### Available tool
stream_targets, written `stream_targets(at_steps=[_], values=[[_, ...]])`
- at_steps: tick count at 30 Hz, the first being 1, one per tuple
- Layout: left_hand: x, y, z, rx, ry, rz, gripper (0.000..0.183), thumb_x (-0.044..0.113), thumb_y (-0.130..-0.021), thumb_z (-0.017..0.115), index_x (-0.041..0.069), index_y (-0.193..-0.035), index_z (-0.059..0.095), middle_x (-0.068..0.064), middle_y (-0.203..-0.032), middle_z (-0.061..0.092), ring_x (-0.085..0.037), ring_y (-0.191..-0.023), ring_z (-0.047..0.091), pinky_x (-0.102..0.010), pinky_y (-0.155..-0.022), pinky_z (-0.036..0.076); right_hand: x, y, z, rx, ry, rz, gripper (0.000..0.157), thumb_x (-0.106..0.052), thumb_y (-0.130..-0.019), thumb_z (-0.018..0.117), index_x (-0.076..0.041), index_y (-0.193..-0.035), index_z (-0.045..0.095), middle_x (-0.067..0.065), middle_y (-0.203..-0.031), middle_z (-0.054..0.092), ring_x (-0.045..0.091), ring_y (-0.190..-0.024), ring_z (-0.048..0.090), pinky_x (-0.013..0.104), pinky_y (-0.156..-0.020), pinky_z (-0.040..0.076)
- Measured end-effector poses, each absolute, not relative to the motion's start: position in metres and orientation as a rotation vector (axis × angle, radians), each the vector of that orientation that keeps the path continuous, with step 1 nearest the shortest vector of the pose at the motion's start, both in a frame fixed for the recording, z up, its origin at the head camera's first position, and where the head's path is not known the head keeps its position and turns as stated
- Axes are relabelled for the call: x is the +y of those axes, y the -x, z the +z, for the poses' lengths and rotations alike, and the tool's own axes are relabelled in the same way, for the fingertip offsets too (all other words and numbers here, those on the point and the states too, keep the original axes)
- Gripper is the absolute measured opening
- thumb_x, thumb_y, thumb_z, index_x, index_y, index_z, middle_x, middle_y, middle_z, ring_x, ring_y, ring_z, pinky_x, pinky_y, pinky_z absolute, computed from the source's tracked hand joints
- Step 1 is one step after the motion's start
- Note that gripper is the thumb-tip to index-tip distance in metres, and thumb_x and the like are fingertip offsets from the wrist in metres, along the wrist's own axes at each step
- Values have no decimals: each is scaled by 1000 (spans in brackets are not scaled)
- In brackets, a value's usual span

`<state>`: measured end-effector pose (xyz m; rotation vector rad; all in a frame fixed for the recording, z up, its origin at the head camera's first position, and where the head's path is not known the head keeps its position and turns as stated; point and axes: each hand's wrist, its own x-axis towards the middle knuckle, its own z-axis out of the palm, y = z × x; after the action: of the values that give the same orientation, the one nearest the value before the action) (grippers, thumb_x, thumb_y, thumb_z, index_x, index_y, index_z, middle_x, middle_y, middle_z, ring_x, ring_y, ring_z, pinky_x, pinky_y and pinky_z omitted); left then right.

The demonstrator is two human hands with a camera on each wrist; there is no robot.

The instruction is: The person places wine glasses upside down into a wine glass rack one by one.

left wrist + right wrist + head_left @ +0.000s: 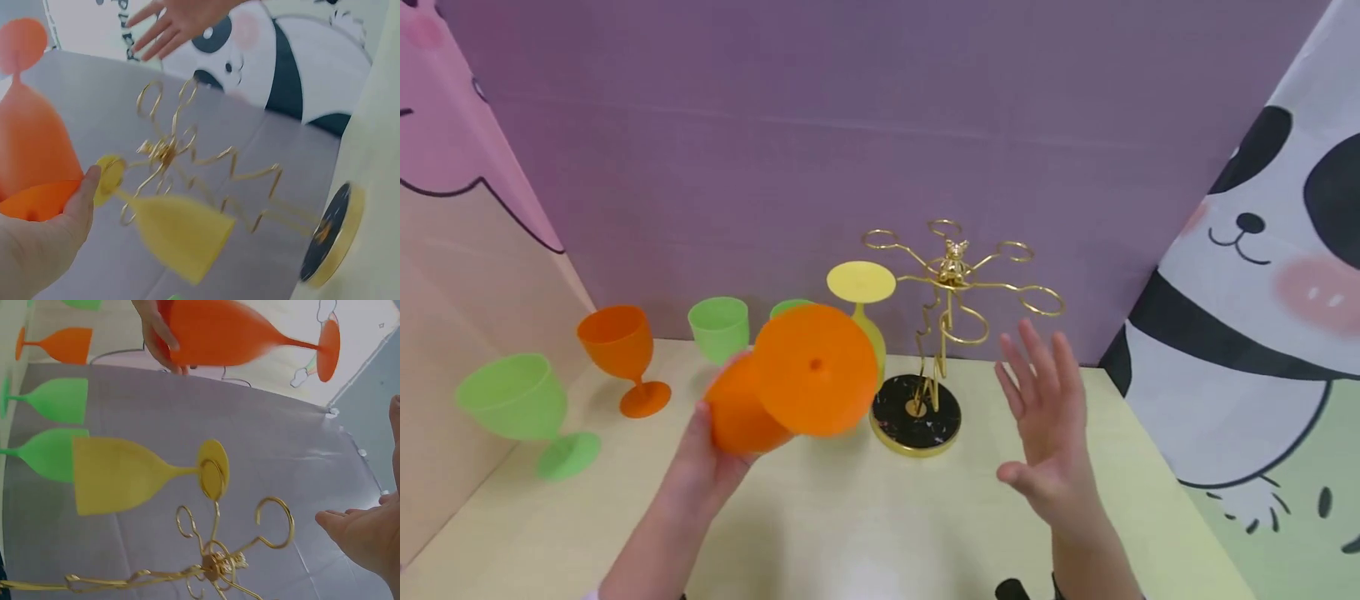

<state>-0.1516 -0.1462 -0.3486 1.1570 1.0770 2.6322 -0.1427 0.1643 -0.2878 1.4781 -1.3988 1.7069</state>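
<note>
My left hand grips an orange plastic goblet by its bowl. The goblet is upside down, its round foot tilted up toward the head camera. Behind it stands a gold wire goblet rack with several ring-ended arms and a round black base. A yellow goblet hangs upside down from one of the rings, its foot resting on the ring. To the right of the rack, my right hand is raised in the air with fingers spread, holding nothing.
On the left of the pale table an orange goblet and a green goblet stand upright. Two more green goblets, one at the back and one mostly hidden, stand nearer the rack. A purple cloth wall closes the back.
</note>
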Motion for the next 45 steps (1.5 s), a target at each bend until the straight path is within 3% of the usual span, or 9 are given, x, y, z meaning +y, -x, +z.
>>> stream_targets(at_steps=[4,10,17,22,25,30,33,40,45], values=[[-134,142,-356,911,-922,2600,53,49,-93,39,18,-136,36,-3,-127,48,-26,-114,49,-48,-96,42,157,133,-302,-1454,-1494,1676,95,-21,-82,68,6,-141,-2,25,-150,7,38,-135,13,34,-113,19],[-121,132,-360,783,-660,2531,55,55,-93,28,21,-134,39,-4,-127,51,-28,-116,49,-49,-97,41,150,127,-314,-1608,-1461,1719,95,-25,-84,65,10,-138,-5,26,-150,4,38,-135,11,33,-113,18],[-105,126,-366,719,-384,2370,59,63,-89,20,27,-130,42,-8,-126,52,-29,-119,45,-48,-99,39,145,129,-324,-1823,-1430,1823,95,-31,-84,63,7,-141,-3,27,-149,4,36,-135,15,28,-111,21],[-97,123,-379,764,-322,2265,62,64,-90,21,23,-135,35,-11,-125,53,-30,-120,45,-51,-101,36,144,131,-334,-1905,-1485,1869,94,-28,-84,64,5,-141,-2,23,-150,8,32,-135,17,27,-111,22],[-93,121,-386,801,-317,2195,69,65,-89,23,20,-141,26,-12,-126,52,-32,-120,44,-53,-101,34,146,130,-341,-2030,-1454,1930,93,-24,-81,67,-2,-144,3,17,-150,16,27,-134,22,26,-109,25],[-91,121,-393,880,-361,2091,74,65,-90,20,15,-144,17,-14,-129,48,-34,-120,44,-56,-100,34,149,129,-350,-2283,-1398,1854,80,-12,-74,74,-8,-139,27,9,-136,43,24,-122,39,34,-103,35],[-89,120,-399,906,-392,2058,73,64,-91,18,14,-145,17,-16,-131,47,-34,-119,44,-57,-98,34,149,127,-353,-2380,-1389,1763,73,-6,-69,77,-11,-131,39,7,-126,51,22,-114,46,39,-100,37],[-89,117,-401,875,-328,2049,76,66,-90,23,14,-145,18,-21,-132,46,-39,-124,37,-56,-101,30,146,123,-354,-2424,-1421,1771,83,-4,-68,77,-11,-137,32,9,-140,40,24,-127,34,35,-107,30],[-88,117,-401,849,-277,2069,80,69,-88,25,13,-145,16,-22,-131,46,-37,-123,40,-55,-103,27,142,124,-355,-2382,-1458,1729,89,-5,-67,78,-10,-139,28,11,-142,36,26,-130,32,35,-109,28]])
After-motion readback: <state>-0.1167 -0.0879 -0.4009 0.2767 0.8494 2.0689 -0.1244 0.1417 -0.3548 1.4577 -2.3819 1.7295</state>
